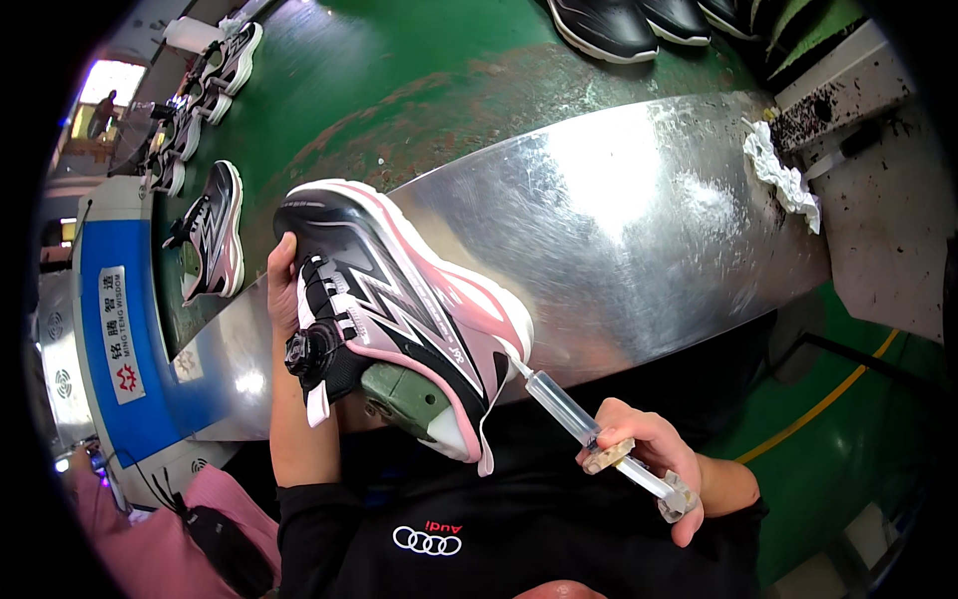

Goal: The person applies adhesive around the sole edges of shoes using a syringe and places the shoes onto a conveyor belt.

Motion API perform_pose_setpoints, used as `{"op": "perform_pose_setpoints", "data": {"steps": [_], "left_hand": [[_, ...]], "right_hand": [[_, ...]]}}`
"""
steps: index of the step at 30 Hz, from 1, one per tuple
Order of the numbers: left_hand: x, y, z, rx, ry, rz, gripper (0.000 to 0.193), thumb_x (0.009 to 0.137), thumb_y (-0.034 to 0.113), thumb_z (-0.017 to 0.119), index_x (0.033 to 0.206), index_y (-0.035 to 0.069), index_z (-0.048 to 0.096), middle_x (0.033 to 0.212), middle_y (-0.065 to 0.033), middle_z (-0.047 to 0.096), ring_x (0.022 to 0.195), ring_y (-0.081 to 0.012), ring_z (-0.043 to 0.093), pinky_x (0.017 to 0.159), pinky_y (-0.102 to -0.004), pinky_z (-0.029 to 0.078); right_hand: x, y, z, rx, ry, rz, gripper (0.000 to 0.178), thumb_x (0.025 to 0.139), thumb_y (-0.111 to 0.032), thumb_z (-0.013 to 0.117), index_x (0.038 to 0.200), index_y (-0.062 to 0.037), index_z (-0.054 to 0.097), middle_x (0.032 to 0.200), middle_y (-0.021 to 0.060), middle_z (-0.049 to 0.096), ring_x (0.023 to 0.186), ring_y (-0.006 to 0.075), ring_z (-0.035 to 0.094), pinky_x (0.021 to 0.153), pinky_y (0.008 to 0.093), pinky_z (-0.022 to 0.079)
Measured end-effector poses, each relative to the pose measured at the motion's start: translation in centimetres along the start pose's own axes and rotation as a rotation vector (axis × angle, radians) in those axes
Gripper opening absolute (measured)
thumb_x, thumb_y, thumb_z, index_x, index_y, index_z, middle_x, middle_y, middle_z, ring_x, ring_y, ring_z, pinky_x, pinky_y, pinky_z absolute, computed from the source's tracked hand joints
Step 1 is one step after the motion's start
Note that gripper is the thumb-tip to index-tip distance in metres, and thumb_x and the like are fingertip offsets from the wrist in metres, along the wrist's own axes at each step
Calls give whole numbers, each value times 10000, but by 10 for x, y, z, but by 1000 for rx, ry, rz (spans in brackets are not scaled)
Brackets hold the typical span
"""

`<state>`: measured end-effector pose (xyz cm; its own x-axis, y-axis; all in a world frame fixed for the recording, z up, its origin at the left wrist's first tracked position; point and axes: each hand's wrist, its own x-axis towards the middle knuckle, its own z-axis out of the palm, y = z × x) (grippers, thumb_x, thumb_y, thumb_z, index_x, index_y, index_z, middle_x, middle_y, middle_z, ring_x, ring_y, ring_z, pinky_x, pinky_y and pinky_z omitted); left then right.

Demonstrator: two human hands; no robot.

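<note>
My left hand [283, 285] grips a black, silver and pink sneaker [399, 290] from its left side, with most of the fingers hidden behind it. The shoe is tilted, its toe pointing to the upper left and its white sole facing right. A green shoe last [409, 399] fills the opening, and a round dial sits on the tongue. In my right hand [649, 449] is a clear plastic syringe [562, 407], with fingers wrapped round its flange and plunger. The syringe's tip meets the shoe at the heel, near the seam between upper and sole.
A bare metal sheet [599, 220] lies beyond the shoe on a green surface [399, 90]. A similar sneaker [215, 235] stands at left, with several more behind. Black shoes [604, 28] are at the far edge. Crumpled white paper [781, 175] lies at right, beside a stained panel [888, 180].
</note>
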<state>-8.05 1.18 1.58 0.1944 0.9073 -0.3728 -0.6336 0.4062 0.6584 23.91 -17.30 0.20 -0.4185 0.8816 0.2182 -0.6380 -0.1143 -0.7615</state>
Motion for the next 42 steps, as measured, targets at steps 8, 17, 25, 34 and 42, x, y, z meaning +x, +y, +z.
{"op": "perform_pose_setpoints", "data": {"steps": [8,17,25,34,42], "left_hand": [[-37,27,-56,259,172,-3,386,918,214,464,1222,-24,455,1123,-191,591,982,-296,624,879,-428,508],[-90,27,-72,504,140,35,347,919,151,465,1210,-38,460,1129,-169,580,1009,-255,598,899,-375,486],[-139,12,-64,371,220,20,310,909,120,503,1181,-26,469,1132,-150,589,1070,-240,575,909,-366,499],[-173,-15,-56,200,150,-150,764,743,60,622,1412,46,253,1409,-148,373,1275,-302,406,1088,-439,315],[-174,-49,-23,33,21,-270,786,719,93,684,1361,-79,263,1297,-234,463,1153,-330,525,1002,-436,413]], "right_hand": [[6,10,-6,-63,1,-32,1073,585,-665,734,1294,56,376,1033,80,444,855,165,392,750,264,306],[17,16,-7,-276,-65,-56,1040,591,-637,745,1313,11,370,1129,96,503,903,189,422,794,296,359],[20,17,5,-333,-67,-44,994,585,-554,781,1310,-8,377,1154,106,512,952,227,440,842,331,361],[17,12,17,-416,-41,-51,971,600,-555,764,1295,5,384,1138,117,533,922,240,458,847,341,344],[22,2,29,-438,-15,-10,980,595,-567,762,1288,14,386,1129,118,535,910,238,458,830,337,342]]}}
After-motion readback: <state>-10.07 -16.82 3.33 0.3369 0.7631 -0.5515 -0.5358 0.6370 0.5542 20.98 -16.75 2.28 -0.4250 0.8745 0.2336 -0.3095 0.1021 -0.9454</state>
